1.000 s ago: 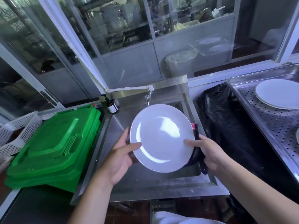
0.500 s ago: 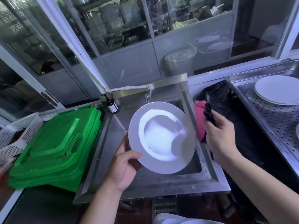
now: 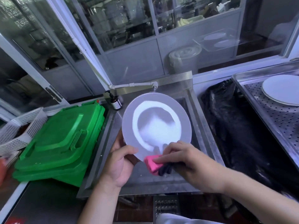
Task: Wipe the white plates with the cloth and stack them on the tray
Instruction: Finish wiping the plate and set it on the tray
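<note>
Over sink (image 3: 202,126), your left hand (image 3: 119,165) grips plate (image 3: 156,125) by lower rim, tilted toward you so face is reachable. Right hand (image 3: 186,160) fingers pinch cloth (image 3: 152,164) against lower edge for wiping. Tray (image 3: 275,120) at right holds finished plate.

Both hands work at the white plate (image 3: 156,125)

The left hand (image 3: 119,164) grips the plate's lower left rim, thumb on its face; the right hand (image 3: 187,162) reaches in from the right, fingers (image 3: 163,159) pressing a pink cloth (image 3: 151,164) to the plate's bottom edge
</note>
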Motion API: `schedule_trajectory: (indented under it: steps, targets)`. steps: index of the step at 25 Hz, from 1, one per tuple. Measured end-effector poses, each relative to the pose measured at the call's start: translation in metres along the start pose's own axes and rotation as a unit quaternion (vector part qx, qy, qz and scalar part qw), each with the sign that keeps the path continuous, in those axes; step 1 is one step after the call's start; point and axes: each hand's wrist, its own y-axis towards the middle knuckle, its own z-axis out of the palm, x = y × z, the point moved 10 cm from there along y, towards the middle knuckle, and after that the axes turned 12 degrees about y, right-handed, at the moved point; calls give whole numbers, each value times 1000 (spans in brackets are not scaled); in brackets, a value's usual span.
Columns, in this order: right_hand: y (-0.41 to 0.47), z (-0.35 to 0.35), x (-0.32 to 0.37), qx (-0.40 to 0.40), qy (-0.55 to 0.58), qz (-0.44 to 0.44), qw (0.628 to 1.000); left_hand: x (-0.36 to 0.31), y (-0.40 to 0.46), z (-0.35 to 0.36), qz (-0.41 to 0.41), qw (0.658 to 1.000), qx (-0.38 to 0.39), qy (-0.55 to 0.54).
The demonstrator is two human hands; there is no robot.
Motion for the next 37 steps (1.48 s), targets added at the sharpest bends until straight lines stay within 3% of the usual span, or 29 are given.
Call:
schedule_trajectory:
  steps: [2, 4, 7, 9, 15, 19, 23, 25, 29, 31, 34, 35, 37]
  targets:
    - [2, -23, 6, -8, 131, 68, 989, 11, -3, -3, -26, 1000, -3, 8]
    - [6, -72, -7, -150, 173, 106, 968, 17, -7, -5, -40, 999, -11, 15]
    - [5, -122, -29, -363, -1, 108, 926, 22, -10, 9, -38, 999, 9, 14]
    - [20, -108, -36, -383, -86, 101, 914, 23, -13, 25, -34, 999, 35, 22]
    - [64, -11, -23, -216, 52, 15, 975, 28, -14, 8, -46, 999, 26, -1]
    - [55, 33, -40, -127, 171, 61, 975, 35, -13, -16, -55, 998, 21, -20]
    - [42, 68, -54, -45, 213, 118, 969, 68, -13, -46, -130, 988, -36, -73]
    - [33, 78, -60, 7, 216, 162, 963, 91, -14, -55, -186, 977, -24, -97]
    - [-9, 60, -83, 67, 128, 249, 958, 122, -12, -87, -254, 960, -63, -96]
    - [-41, 37, -117, -5, 36, 312, 949, 137, -11, -104, -287, 947, -92, -110]
    - [-83, 17, -164, -162, -173, 363, 901, 163, -17, -124, -356, 918, -118, -126]
    - [-90, 26, -173, -165, -223, 366, 888, 170, -20, -128, -377, 909, -116, -131]
    - [-106, 69, -205, -63, -230, 439, 866, 179, -22, -134, -402, 899, -104, -138]
